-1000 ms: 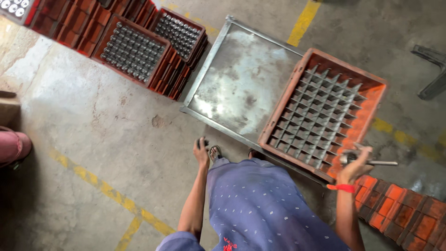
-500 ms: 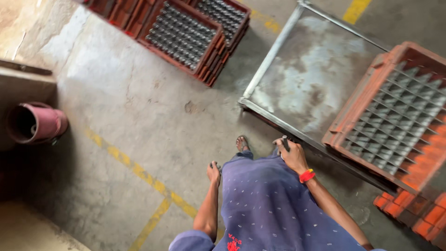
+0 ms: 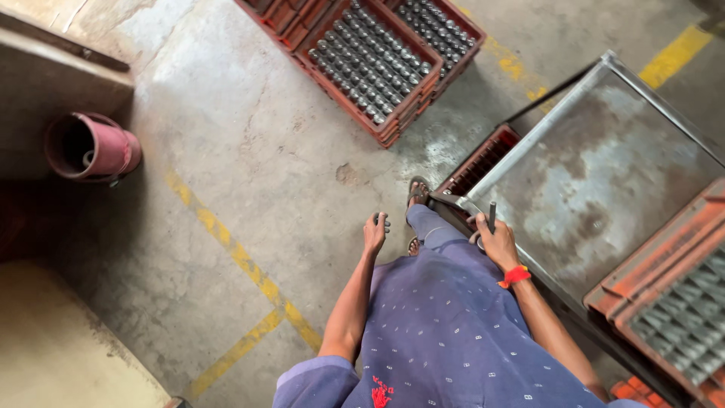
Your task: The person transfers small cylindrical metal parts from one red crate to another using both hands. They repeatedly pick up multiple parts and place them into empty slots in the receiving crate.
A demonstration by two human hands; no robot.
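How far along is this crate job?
Done: two red crates on the floor sit full of metal parts. In hand: the right hand grips a thin dark rod at the metal table's corner; the left hand curls round a small dark piece. Left: the gridded crate on the table looks empty.

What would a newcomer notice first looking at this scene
Probably the red crates packed with dark metal parts, stacked on the concrete floor at the top. Next, the worn metal table at right, where the right hand holds a thin dark rod at its corner. A pink bucket stands at far left.
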